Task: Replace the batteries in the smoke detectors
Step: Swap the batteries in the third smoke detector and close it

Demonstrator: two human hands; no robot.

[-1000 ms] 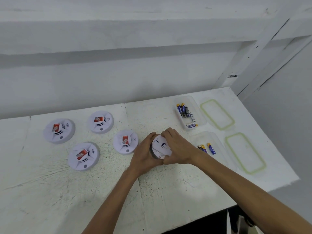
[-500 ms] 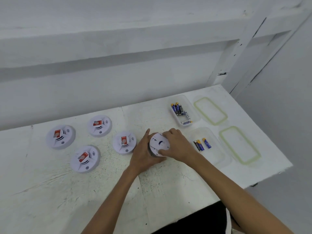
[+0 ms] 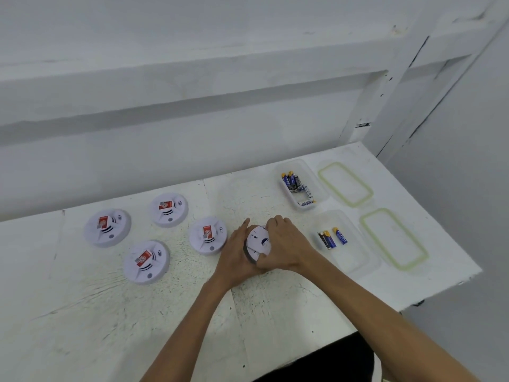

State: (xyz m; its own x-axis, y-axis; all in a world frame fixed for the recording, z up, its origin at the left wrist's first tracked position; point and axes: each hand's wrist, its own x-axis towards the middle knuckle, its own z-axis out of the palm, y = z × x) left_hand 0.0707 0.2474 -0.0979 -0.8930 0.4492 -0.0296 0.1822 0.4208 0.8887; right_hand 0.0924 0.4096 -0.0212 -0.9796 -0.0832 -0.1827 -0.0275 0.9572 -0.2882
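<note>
A white round smoke detector [image 3: 257, 244] sits back side up near the table's middle, gripped between both hands. My left hand [image 3: 234, 257] cups its left rim. My right hand [image 3: 283, 246] covers its right half, fingers curled over the top edge. Several other white detectors with red labels lie face up to the left, the nearest detector [image 3: 208, 235] just beside my left hand. A clear tub [image 3: 319, 188] at the back right holds several blue batteries [image 3: 292, 181]. A nearer clear tub [image 3: 355, 252] holds two or three batteries [image 3: 332, 238].
Two clear lids with green seals lie right of the tubs, the far lid [image 3: 345, 184] and the near lid [image 3: 394, 238]. The white table [image 3: 275, 312] ends at a front edge near my body and a right edge beyond the lids. A white wall and beam stand behind.
Both hands have stayed on the detector, with small shifts of the fingers around its rim. The view has dropped and shifted slightly.
</note>
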